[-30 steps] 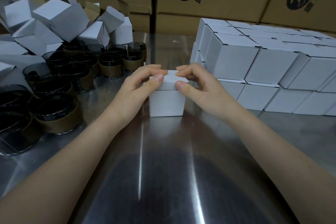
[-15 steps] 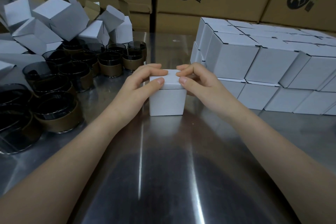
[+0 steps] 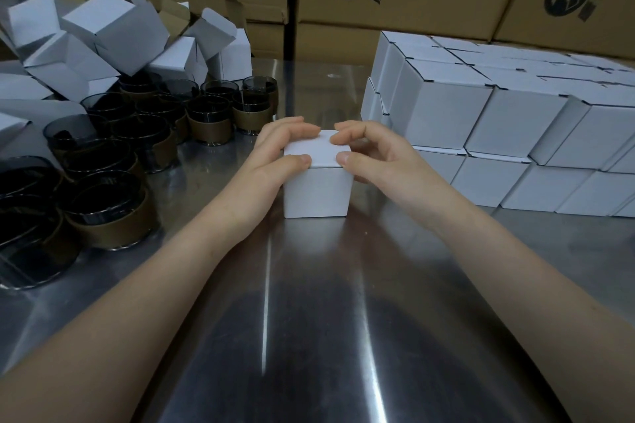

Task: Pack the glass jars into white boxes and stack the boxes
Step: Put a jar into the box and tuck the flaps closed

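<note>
Now both hands are pinching the closed white box [image 3: 316,189] at its lid, the left hand [image 3: 271,154] and the right hand [image 3: 378,158] each curling over a top edge, thumbs pressing the near rim. The box is standing on the steel table [image 3: 309,319] between them. Being thin card around glass, it is probably feeling light yet crushable, so taking the side walls is looking safer. Against a second ago, hardly anything is changing: same spot, same hold.

A closed white box [image 3: 316,189] stands upright at the surface's middle. Dark, brown-banded jars [image 3: 209,120] crowd its left edge, and stacked boxes [image 3: 481,120] line its right.
</note>
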A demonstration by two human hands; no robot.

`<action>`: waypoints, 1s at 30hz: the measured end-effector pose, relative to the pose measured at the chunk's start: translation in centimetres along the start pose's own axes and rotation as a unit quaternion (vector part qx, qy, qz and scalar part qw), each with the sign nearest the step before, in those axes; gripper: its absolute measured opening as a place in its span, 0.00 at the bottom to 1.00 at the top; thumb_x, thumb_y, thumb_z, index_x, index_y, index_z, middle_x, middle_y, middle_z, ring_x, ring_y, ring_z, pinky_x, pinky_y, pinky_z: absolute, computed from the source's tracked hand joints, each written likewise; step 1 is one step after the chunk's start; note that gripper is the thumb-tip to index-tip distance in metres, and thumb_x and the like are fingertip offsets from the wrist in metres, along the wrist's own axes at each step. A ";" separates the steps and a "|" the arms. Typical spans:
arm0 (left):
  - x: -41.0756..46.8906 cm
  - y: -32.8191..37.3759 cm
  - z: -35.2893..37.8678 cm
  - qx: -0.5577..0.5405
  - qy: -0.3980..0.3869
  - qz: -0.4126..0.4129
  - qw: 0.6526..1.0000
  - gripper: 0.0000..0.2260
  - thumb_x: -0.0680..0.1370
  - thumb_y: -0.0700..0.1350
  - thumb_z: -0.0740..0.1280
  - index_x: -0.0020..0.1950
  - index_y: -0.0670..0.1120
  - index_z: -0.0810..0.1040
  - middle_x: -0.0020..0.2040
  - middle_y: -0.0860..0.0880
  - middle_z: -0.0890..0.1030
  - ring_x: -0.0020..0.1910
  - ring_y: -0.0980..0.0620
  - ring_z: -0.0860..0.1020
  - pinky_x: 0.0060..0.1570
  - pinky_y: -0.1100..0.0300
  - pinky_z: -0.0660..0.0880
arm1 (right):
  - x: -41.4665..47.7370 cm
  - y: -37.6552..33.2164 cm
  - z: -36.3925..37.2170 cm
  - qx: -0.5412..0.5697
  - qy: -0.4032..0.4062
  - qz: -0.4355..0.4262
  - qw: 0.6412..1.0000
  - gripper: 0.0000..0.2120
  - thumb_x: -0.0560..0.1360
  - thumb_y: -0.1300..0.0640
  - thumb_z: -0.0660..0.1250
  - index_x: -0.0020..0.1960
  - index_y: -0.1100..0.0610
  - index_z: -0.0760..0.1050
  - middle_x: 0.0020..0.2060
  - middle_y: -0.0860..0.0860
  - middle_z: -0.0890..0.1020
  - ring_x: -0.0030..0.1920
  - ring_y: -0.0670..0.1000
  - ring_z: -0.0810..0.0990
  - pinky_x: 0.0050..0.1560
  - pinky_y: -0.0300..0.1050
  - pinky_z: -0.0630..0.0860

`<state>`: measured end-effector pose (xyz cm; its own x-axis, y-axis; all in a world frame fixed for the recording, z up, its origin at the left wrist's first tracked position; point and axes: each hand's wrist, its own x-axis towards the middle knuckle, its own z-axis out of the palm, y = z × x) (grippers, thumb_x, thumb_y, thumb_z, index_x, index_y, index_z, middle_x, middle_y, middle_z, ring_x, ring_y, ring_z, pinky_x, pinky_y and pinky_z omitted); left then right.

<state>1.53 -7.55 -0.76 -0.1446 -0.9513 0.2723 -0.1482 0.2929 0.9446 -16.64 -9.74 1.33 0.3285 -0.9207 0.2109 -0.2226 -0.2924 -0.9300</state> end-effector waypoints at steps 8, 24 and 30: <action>0.3 0.1 0.3 -0.063 0.019 -0.056 0.996 0.25 0.68 0.46 0.62 0.65 0.57 0.72 0.70 0.48 0.68 0.69 0.49 0.70 0.71 0.49 0.67 | 0.1 -0.2 0.2 0.017 0.011 0.021 1.000 0.12 0.76 0.65 0.67 0.53 0.49 0.77 0.56 0.49 0.81 0.55 0.47 0.80 0.61 0.44 0.76; -0.1 0.4 0.7 -0.048 0.015 -0.052 0.997 0.22 0.69 0.47 0.61 0.63 0.53 0.75 0.66 0.46 0.72 0.66 0.50 0.72 0.69 0.50 0.68 | -0.4 -0.5 1.1 -0.288 0.006 -0.107 0.951 0.11 0.73 0.47 0.70 0.51 0.51 0.73 0.66 0.44 0.70 0.71 0.44 0.64 0.62 0.36 0.61; -0.4 -0.6 0.6 -0.054 0.044 -0.005 0.998 0.22 0.78 0.44 0.64 0.71 0.50 0.64 0.57 0.56 0.74 0.48 0.72 0.75 0.46 0.74 0.72 | 0.5 -1.5 1.8 -0.413 -0.005 -0.120 0.903 0.23 0.66 0.40 0.74 0.50 0.49 0.65 0.53 0.45 0.76 0.58 0.50 0.70 0.50 0.45 0.56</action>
<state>1.12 -7.32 -1.58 -0.0569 -0.9604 0.2726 -0.0431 0.2751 0.9604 -14.48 -9.30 2.34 0.4644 -0.8046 0.3700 -0.7517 -0.5790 -0.3157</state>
